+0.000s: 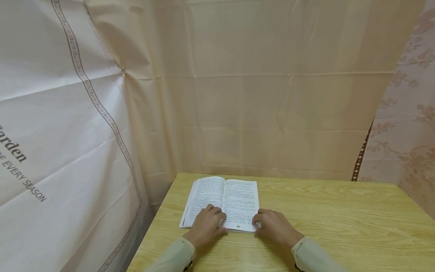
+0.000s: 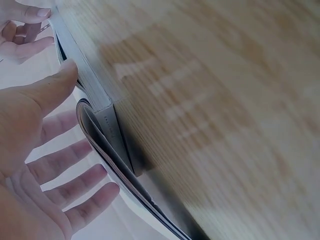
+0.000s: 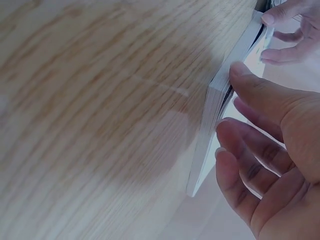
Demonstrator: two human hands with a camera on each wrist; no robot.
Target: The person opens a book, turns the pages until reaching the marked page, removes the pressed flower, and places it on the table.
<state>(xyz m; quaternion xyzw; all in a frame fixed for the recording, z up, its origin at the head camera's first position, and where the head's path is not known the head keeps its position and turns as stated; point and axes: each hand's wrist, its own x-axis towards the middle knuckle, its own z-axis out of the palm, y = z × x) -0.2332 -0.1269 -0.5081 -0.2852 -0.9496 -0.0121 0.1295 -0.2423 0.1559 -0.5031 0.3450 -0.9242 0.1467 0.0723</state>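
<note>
An open book (image 1: pixel 241 200) lies on the wooden table, both pages covered in printed text. My left hand (image 1: pixel 206 223) rests on the lower part of the left page near the spine. Seen from the left wrist, its fingers (image 2: pixel 75 192) are spread and fairly straight over the page, while the thumb touches the book's bottom edge. At the lower right corner, my right hand (image 1: pixel 276 226) holds the book, its thumb (image 3: pixel 255 85) against the bottom edge of the page block and its other fingers bent over the corner.
The wooden table (image 1: pixel 326 219) extends to the right of the book. Beige cloth (image 1: pixel 272 94) hangs behind it. On the left hangs a white cloth (image 1: pixel 51 124) with printed lettering, and on the right a flowered cloth (image 1: pixel 408 124).
</note>
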